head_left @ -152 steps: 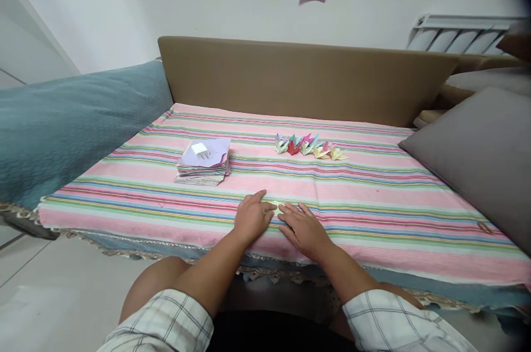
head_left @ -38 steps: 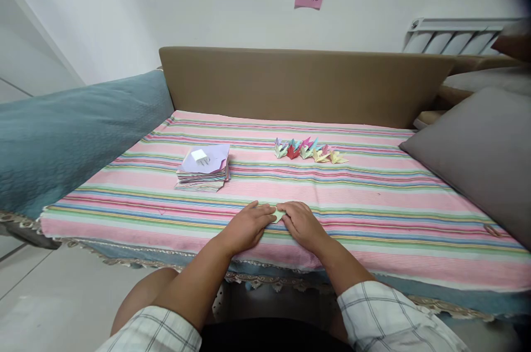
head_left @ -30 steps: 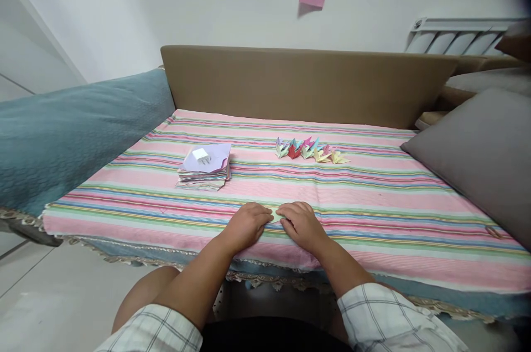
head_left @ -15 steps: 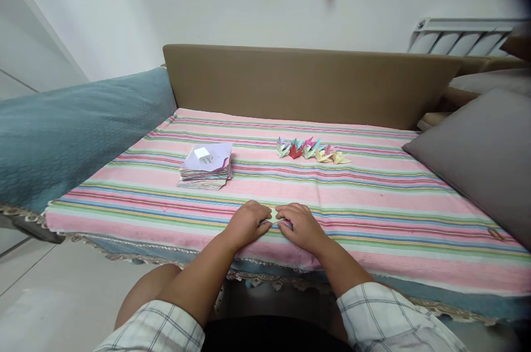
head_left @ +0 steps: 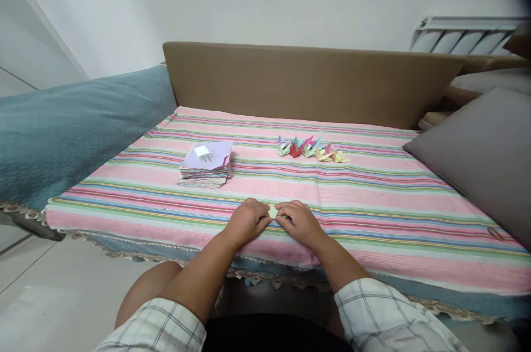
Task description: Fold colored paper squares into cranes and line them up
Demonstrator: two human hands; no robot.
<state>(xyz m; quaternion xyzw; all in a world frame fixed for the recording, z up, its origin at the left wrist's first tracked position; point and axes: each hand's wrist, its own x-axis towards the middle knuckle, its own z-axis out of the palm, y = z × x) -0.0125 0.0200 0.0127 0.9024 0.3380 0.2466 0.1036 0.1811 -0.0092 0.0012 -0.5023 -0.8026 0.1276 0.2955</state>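
Note:
A small pale green folded paper lies on the striped cloth near its front edge. My left hand and my right hand rest on the cloth on either side of it, fingers curled and pinching its edges. Most of the paper is hidden between the fingers. Farther back on the left sits a stack of coloured paper squares with a white charger plug on top. A row of several folded paper cranes in mixed colours lies at the back centre.
A teal cushion rises on the left, a grey pillow leans on the right, and a tan backrest runs along the back. A white radiator hangs on the wall at the right.
My hands have drawn closer together and curled from flat to pinching the green paper. The view has tilted down a little, so the pink wall note is nearly out of frame.

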